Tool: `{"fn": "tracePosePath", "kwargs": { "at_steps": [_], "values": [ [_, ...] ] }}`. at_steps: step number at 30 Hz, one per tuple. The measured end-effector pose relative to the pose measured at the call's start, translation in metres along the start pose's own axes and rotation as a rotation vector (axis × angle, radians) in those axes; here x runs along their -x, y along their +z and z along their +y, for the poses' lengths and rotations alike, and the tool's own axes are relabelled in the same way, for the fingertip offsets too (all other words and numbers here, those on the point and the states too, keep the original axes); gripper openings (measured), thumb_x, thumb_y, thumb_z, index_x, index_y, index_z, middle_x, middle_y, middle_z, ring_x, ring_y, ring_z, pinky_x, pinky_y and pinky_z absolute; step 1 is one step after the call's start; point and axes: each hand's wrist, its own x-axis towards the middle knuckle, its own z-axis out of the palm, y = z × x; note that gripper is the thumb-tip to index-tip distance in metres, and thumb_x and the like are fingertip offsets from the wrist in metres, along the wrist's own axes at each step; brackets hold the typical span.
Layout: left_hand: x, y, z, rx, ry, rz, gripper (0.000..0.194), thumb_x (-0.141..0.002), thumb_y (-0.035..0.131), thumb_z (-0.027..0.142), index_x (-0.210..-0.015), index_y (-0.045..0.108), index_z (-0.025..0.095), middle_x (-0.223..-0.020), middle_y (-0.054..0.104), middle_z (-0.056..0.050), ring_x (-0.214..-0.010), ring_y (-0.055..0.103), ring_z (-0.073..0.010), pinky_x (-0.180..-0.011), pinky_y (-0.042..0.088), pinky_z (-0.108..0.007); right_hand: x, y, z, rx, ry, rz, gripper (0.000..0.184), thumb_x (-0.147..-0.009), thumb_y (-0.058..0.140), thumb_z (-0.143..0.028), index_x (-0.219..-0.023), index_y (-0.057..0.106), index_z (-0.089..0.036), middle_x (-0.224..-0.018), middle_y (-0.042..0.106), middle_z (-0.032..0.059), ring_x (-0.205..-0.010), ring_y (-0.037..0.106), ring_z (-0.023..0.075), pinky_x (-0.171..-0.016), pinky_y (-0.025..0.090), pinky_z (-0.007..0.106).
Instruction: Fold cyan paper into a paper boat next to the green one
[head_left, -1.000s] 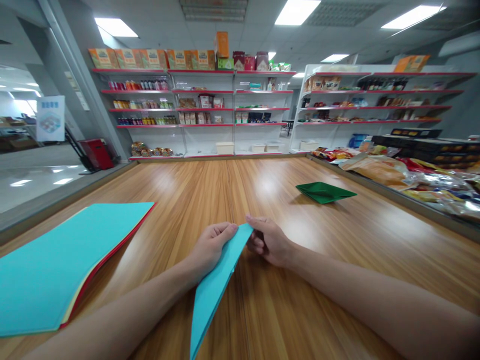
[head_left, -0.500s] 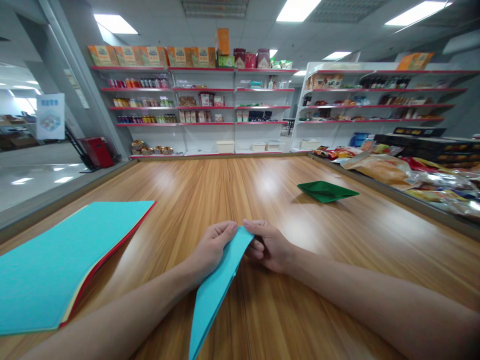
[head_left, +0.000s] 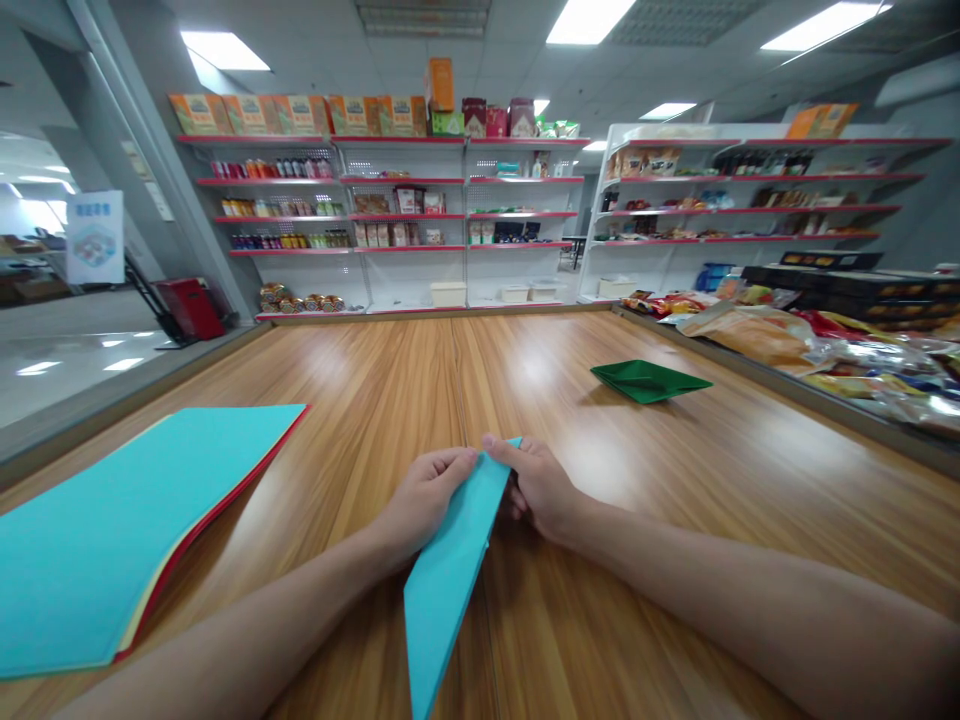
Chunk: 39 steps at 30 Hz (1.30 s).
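A folded sheet of light blue paper (head_left: 459,560) is held above the table, a long narrow shape with pointed ends. My left hand (head_left: 429,497) pinches its left edge near the top, thumb on the upper face. On the other side my right hand (head_left: 541,488) grips the top end between thumb and fingers, and a small blue tip shows beyond the thumb. The fingers beneath the paper are partly hidden. Farther off to the right sits a green folded-paper piece (head_left: 649,382), shaped like a shallow boat. Neither hand touches it.
At left lies a stack of coloured paper sheets (head_left: 150,520), light blue on top with yellow and red edges below. Packaged snacks (head_left: 757,335) and black boxes (head_left: 832,285) lie beyond the right edge of the wooden table (head_left: 360,390). Stocked shelves (head_left: 405,180) stand behind.
The folded blue paper has turned, its lower end swinging slightly right and showing more of its flat face. My right thumb has shifted down from the tip, which now pokes out past it.
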Motion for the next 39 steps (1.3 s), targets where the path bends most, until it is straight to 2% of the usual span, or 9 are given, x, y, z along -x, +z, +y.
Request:
{"fn": "tracePosePath", "kwargs": {
  "at_steps": [2, 4, 7, 10, 17, 23, 28, 36, 39],
  "values": [
    [-0.001, 0.0, -0.001, -0.059, -0.009, 0.052, 0.041, -0.084, 0.051, 0.051, -0.071, 0.058, 0.012, -0.056, 0.056, -0.001, -0.043, 0.046, -0.0092, -0.041, 0.036, -0.019, -0.002, -0.002, -0.001, -0.071, -0.011, 0.083, 0.051, -0.076, 0.058, -0.048, -0.041, 0.035, -0.019, -0.028, 0.031, -0.0076, -0.025, 0.029, 0.0047, -0.028, 0.025, 0.017],
    [-0.001, 0.0, -0.003, -0.161, 0.032, 0.102, 0.045, -0.086, 0.044, 0.052, -0.069, 0.058, 0.012, -0.056, 0.056, -0.002, -0.045, 0.048, -0.0109, -0.043, 0.038, -0.021, -0.001, -0.002, -0.001, -0.092, -0.014, 0.076, 0.05, -0.078, 0.055, -0.048, -0.043, 0.036, -0.018, -0.03, 0.034, -0.0067, -0.027, 0.033, 0.0055, -0.029, 0.027, 0.018],
    [0.001, 0.0, -0.005, -0.349, 0.136, 0.207, 0.047, -0.089, 0.038, 0.052, -0.067, 0.055, 0.014, -0.058, 0.056, -0.002, -0.051, 0.053, -0.0133, -0.048, 0.04, -0.022, 0.006, 0.005, 0.001, 0.085, -0.017, -0.126, 0.047, -0.078, 0.053, -0.053, -0.049, 0.046, -0.016, -0.036, 0.044, -0.0035, -0.031, 0.042, 0.0076, -0.031, 0.028, 0.018],
    [0.002, -0.001, -0.006, -0.444, 0.155, 0.326, 0.048, -0.089, 0.037, 0.053, -0.061, 0.049, 0.016, -0.055, 0.052, 0.0, -0.05, 0.05, -0.0126, -0.045, 0.036, -0.021, 0.015, 0.014, 0.003, 0.316, -0.013, -0.312, 0.047, -0.079, 0.053, -0.052, -0.052, 0.049, -0.014, -0.039, 0.048, -0.0023, -0.032, 0.041, 0.0061, -0.03, 0.027, 0.016],
    [0.007, 0.01, -0.001, -0.126, -0.012, 0.246, 0.05, -0.083, 0.041, 0.06, -0.057, 0.043, 0.018, -0.045, 0.045, 0.002, -0.038, 0.043, -0.0104, -0.037, 0.029, -0.021, 0.026, 0.015, 0.0, 0.265, -0.04, -0.519, 0.056, -0.085, 0.042, -0.058, -0.053, 0.051, -0.013, -0.041, 0.049, -0.001, -0.03, 0.041, 0.0057, -0.029, 0.03, 0.016],
    [0.007, 0.009, -0.003, -0.227, 0.104, 0.402, 0.049, -0.085, 0.039, 0.059, -0.058, 0.039, 0.018, -0.047, 0.041, 0.004, -0.04, 0.039, -0.0091, -0.038, 0.028, -0.02, 0.025, 0.018, -0.002, 0.383, 0.078, -0.4, 0.057, -0.081, 0.045, -0.062, -0.054, 0.052, -0.012, -0.043, 0.052, 0.0003, -0.031, 0.045, 0.0063, -0.026, 0.029, 0.014],
    [0.008, 0.005, -0.001, -0.394, 0.166, 0.559, 0.05, -0.085, 0.041, 0.056, -0.052, 0.032, 0.019, -0.048, 0.034, 0.004, -0.042, 0.033, -0.008, -0.038, 0.025, -0.021, 0.025, 0.023, -0.003, 0.424, 0.147, -0.448, 0.058, -0.082, 0.042, -0.061, -0.053, 0.052, -0.012, -0.046, 0.053, 0.0015, -0.03, 0.046, 0.0065, -0.026, 0.031, 0.014],
    [0.01, 0.016, 0.006, -0.082, -0.082, 0.344, 0.053, -0.077, 0.049, 0.063, -0.05, 0.039, 0.018, -0.041, 0.041, 0.002, -0.036, 0.039, -0.0094, -0.035, 0.026, -0.021, 0.031, 0.019, -0.009, 0.302, 0.056, -0.751, 0.061, -0.086, 0.032, -0.063, -0.061, 0.053, -0.011, -0.051, 0.056, 0.003, -0.034, 0.049, 0.0063, -0.027, 0.032, 0.012],
    [0.009, 0.017, 0.008, -0.015, -0.111, 0.352, 0.054, -0.076, 0.05, 0.064, -0.049, 0.04, 0.018, -0.039, 0.044, 0.001, -0.034, 0.04, -0.0098, -0.034, 0.027, -0.021, 0.03, 0.017, -0.006, 0.288, 0.079, -0.717, 0.062, -0.085, 0.034, -0.064, -0.058, 0.053, -0.011, -0.05, 0.056, 0.0037, -0.034, 0.05, 0.0069, -0.026, 0.033, 0.013]
  ]
}}
